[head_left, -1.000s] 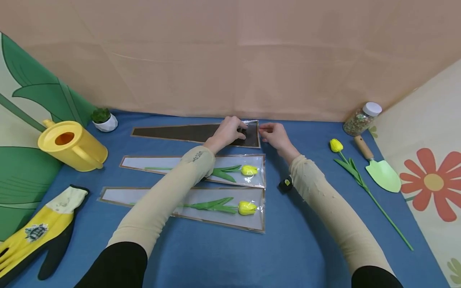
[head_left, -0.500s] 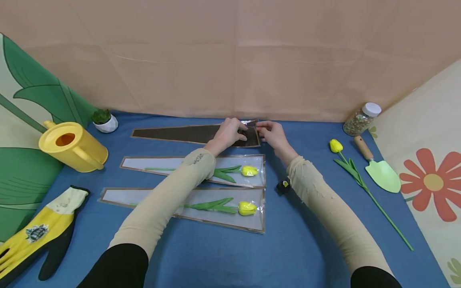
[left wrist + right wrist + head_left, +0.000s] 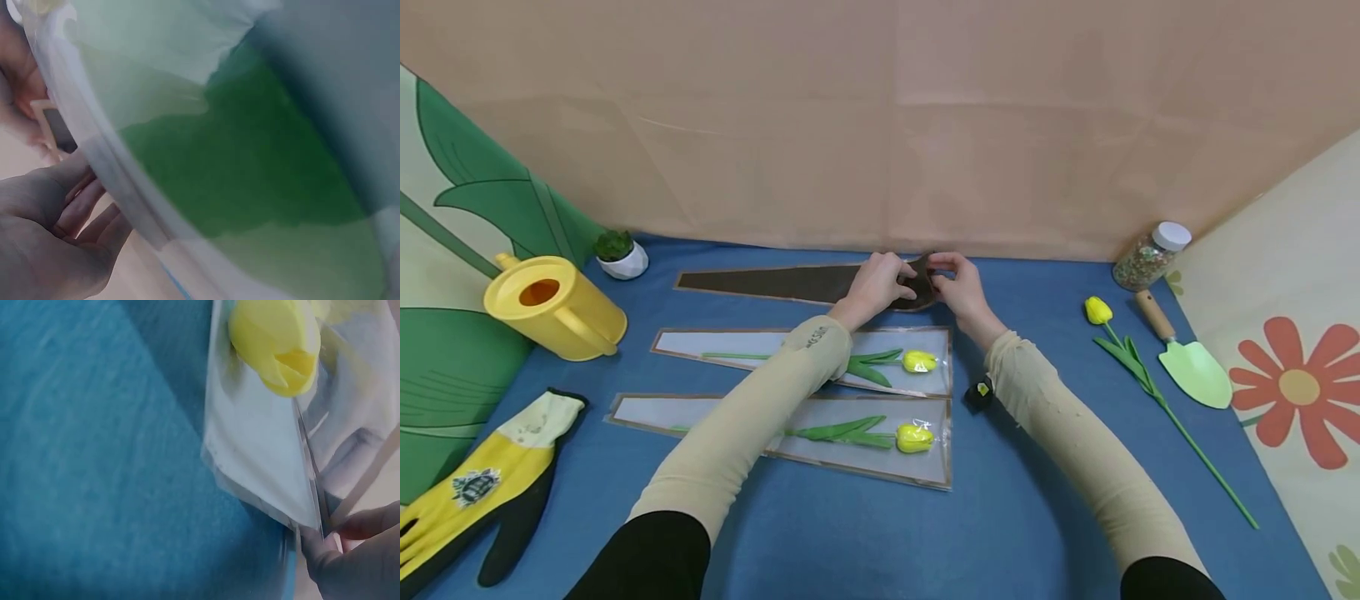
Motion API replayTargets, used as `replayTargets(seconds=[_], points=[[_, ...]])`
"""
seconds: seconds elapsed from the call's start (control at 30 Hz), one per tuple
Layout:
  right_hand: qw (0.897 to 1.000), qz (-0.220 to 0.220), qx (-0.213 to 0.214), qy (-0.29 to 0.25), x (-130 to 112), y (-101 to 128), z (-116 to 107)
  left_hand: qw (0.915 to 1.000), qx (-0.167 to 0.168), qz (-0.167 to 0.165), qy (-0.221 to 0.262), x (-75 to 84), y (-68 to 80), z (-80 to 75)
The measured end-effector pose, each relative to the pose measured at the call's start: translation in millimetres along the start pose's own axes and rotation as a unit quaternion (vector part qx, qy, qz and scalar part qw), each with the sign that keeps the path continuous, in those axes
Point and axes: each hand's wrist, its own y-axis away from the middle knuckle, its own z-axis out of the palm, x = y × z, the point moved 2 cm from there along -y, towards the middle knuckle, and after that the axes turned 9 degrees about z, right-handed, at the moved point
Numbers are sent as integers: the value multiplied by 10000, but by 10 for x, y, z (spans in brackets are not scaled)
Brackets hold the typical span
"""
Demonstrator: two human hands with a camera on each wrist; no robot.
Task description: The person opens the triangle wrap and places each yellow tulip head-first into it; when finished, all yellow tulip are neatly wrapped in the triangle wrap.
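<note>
At the back of the blue cloth lies a long tapered flower sleeve (image 3: 767, 281), dark with a brown border. My left hand (image 3: 877, 287) rests on its wide end, thumb and index finger apart over the dark face. With thumb and fingers, my right hand (image 3: 961, 292) pinches the sleeve's right edge, where the material bulges up between the hands. In front lie two white-faced clear sleeves, a middle sleeve (image 3: 730, 340) and a near sleeve (image 3: 647, 410). They hold a yellow tulip (image 3: 919, 361) and another yellow tulip (image 3: 914, 437); the left forearm covers part of both.
To the right lie a loose yellow tulip (image 3: 1138, 371), a green trowel (image 3: 1197, 373) and a white-capped jar (image 3: 1150, 254). A yellow watering can (image 3: 561, 308), a potted succulent (image 3: 621, 257) and a yellow-black glove (image 3: 497, 483) are at left. A small black object (image 3: 978, 393) sits by the right sleeve.
My right hand has moved slightly left onto the back sleeve's right edge. The sleeve's wide end, flat before, now bulges and buckles upward. The left hand has barely moved.
</note>
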Motion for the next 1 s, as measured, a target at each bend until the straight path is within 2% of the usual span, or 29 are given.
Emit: replayTargets(seconds=[0.37, 0.67, 1.0], points=[[9997, -135, -172, -116, -5, 38, 85, 9992, 132, -265, -263, 19, 28, 49], [9988, -74, -286, -384, -10, 46, 119, 9944, 354, -373, -927, 52, -6, 73], [9989, -13, -150, -449, 10, 42, 27, 9921, 757, -546, -835, 64, -42, 125]])
